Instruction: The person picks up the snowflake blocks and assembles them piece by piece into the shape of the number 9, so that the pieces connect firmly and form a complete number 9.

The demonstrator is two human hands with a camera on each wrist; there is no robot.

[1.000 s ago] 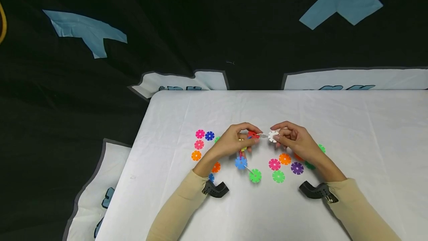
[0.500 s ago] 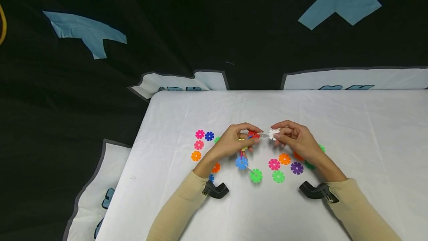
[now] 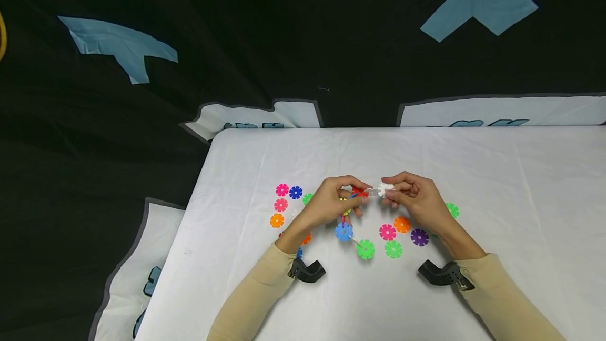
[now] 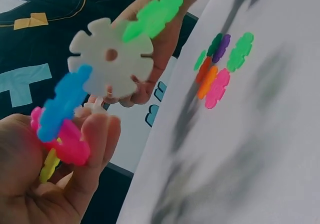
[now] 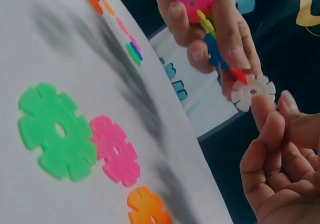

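Note:
My left hand [image 3: 331, 199] grips a chain of slotted snowflake discs joined edge to edge. Its lower end hangs out with a light blue disc [image 3: 344, 232], a white disc [image 4: 95, 47] and a green disc [image 3: 365, 249]. Pink [image 5: 192, 7], yellow [image 5: 206, 24] and dark blue [image 5: 215, 50] discs run between the fingers. At the fingertips, a red disc [image 3: 360, 192] carries a translucent whitish disc [image 3: 372, 192]. Pinched by my right hand [image 3: 418, 199], a white disc [image 3: 385, 189] is right at that whitish disc's edge. My right fingers mostly hide it in the right wrist view.
Loose discs lie on the white-covered table [image 3: 388, 304]: pink [image 3: 387, 232], orange [image 3: 402, 224], purple [image 3: 419, 237] and green [image 3: 393, 249] near my right hand. More, including pink [image 3: 282, 190], blue [image 3: 295, 192] and orange [image 3: 276, 220], lie left of my left hand.
The right hand has shifted slightly left, and its white disc has turned and come up against the whitish disc ending the chain. The left hand has stayed nearly still, keeping its grip.

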